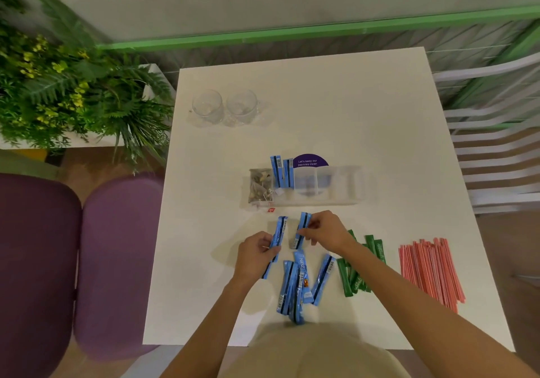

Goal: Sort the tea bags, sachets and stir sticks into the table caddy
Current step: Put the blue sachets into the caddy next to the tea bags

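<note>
Head view: where does the clear plastic compartmented caddy (pixel 344 186) sit?

— About midway across the white square table (pixel 321 99). Its leftmost compartment holds mesh tea bags (pixel 261 186). The next one holds two upright blue stick sachets (pixel 281 173).

— And the hands?

— Just in front of the caddy. The left hand (pixel 255 256) grips one blue sachet (pixel 279 235) between thumb and fingers. The right hand (pixel 324 231) pinches a second blue sachet (pixel 303 225). The two packets are near each other but apart.

— What lies around them?

— A loose pile of blue sachets (pixel 295 287) lies nearer the person. To its right are green stick sachets (pixel 358 275), partly under the right forearm. Beyond those, a bundle of red striped stir sticks (pixel 431 269) lies by the table's right edge. Two clear glass cups (pixel 207 107) stand side by side at the far left. A round purple sign (pixel 311 161) shows behind the caddy. Purple padded seats (pixel 117 260) stand left of the table.
</note>
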The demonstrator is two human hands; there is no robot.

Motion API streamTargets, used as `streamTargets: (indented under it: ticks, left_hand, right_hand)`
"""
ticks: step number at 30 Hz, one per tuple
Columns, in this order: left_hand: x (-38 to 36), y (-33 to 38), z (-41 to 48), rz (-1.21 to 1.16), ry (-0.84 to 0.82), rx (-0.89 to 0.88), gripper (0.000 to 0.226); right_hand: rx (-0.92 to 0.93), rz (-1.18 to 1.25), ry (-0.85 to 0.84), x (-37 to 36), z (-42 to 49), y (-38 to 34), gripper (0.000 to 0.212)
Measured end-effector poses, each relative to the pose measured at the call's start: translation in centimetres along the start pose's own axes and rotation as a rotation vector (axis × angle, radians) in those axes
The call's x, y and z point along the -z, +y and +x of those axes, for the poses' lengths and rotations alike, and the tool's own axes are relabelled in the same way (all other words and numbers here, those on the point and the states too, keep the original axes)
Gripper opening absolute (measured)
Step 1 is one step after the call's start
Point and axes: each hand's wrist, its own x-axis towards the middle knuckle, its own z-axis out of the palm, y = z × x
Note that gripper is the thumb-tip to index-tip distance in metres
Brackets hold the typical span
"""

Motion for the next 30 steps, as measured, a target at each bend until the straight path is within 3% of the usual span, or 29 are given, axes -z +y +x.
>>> streamTargets:
  ticks: [8,12,17,24,30]
  left_hand:
    - [0.7,0.8,0.4,-0.166,0.009,-0.032,0.014]
    - [0.8,0.8,0.8,-0.187,0.009,-0.026,0.014]
    - [0.9,0.4,0.7,-0.204,0.01,-0.001,0.012]
    - [0.6,-0.4,0.7,-0.224,0.012,0.016,0.013]
    - [0.5,-0.7,0.9,-0.213,0.0,0.02,0.016]
  right_hand:
    - [0.168,-0.037,0.048,3.6,1.4,-4.9,0.017]
    - [0.227,-0.013,0.116,5.3,3.2,-8.0,0.022]
    - [0.218,-0.065,0.162,5.4,6.2,-10.6,0.028]
    - [0.107,-0.276,0.024,2.8,7.9,-10.5,0.03]
    - [0.117,-0.351,0.135,1.3,7.3,-9.6,0.016]
